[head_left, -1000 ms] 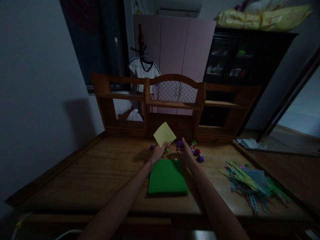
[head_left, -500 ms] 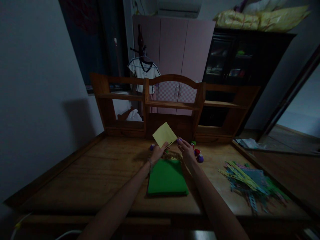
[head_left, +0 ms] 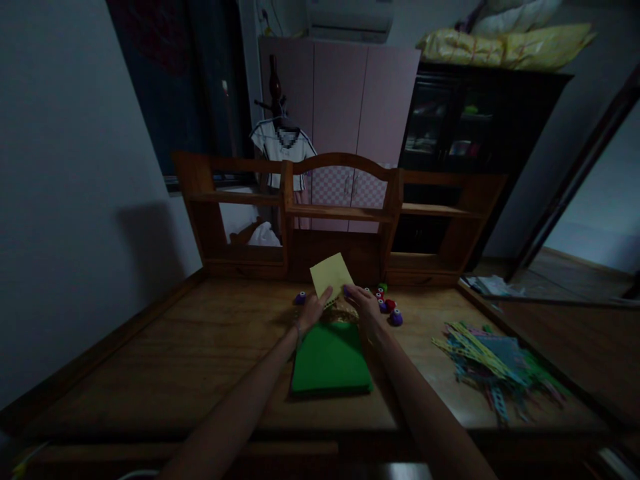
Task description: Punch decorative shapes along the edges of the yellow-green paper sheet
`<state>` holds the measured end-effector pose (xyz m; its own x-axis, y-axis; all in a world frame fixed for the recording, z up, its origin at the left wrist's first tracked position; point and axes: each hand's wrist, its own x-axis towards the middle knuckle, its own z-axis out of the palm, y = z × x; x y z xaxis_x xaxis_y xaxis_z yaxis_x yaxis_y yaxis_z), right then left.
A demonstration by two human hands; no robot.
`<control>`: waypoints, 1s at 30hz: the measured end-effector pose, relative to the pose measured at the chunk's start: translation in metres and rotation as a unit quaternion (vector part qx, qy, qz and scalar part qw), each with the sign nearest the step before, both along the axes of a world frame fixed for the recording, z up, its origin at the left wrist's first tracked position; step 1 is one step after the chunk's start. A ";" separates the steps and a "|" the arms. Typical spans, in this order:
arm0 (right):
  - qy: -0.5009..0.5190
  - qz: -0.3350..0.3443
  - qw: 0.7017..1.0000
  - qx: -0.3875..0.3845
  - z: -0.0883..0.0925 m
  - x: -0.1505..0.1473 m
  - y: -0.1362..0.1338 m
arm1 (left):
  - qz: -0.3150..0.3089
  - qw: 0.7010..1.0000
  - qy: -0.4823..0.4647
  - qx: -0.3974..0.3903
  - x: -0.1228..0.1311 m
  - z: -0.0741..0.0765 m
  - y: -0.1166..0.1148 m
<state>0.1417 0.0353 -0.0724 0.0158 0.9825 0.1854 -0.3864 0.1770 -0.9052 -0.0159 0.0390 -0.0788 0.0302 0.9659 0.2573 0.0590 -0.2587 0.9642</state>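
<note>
Gripping a yellow sheet (head_left: pixel 330 270) with my left hand (head_left: pixel 313 311): thumb on its near side, the other fingers mostly hidden. Clock face for these notes is centred on the green block (head_left: pixel 331 363) flat before me, twelve pointing away. Sheet sits at twelve, raised and tilted, a row of small dark marks along its lower edge. Left hand at eleven, a thin bracelet (head_left: pixel 299 327) around the wrist.

Right hand (head_left: pixel 364 301) at one o'clock, fingertips pinched on a small purple piece (head_left: pixel 346 291). In view the piece overlaps the sheet's right-hand corner; whether they touch, I cannot tell. Brown-gold patch (head_left: pixel 344 313) at twelve, just past the block's far edge and under my hands; too dim to name.

Other small pieces on the wooden desk (head_left: pixel 225 353): a purple figure (head_left: pixel 300 299) with an eye at eleven, near my left hand; a cluster of purple, red and green figures (head_left: pixel 391 306) between one and two, just beside my right hand. At three, well apart, a loose heap of coloured strips (head_left: pixel 487 353), yellow ones uppermost. Wooden shelf unit (head_left: pixel 340 213) stands across twelve, at the desk's far edge.
</note>
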 end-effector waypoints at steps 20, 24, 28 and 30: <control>-0.006 0.034 0.999 -0.003 0.006 -0.004 -0.007 | 0.057 0.988 0.108 0.091 0.013 0.010 -0.021; 0.005 0.023 1.000 -0.006 0.003 -0.004 -0.004 | 0.068 0.992 0.069 0.078 0.012 0.004 -0.014; 0.029 -0.019 0.998 -0.047 -0.001 -0.002 0.004 | 0.103 0.992 0.058 0.049 0.007 -0.004 -0.004; 0.017 -0.036 0.997 -0.068 -0.003 0.000 0.007 | 0.112 0.992 0.049 0.043 0.005 -0.008 0.000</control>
<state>0.1422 0.0420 -0.0754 0.0921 0.9945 0.0495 -0.4082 0.0830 -0.9091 -0.0110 0.0386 -0.0866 -0.1530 0.9262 0.3446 0.2165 -0.3088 0.9261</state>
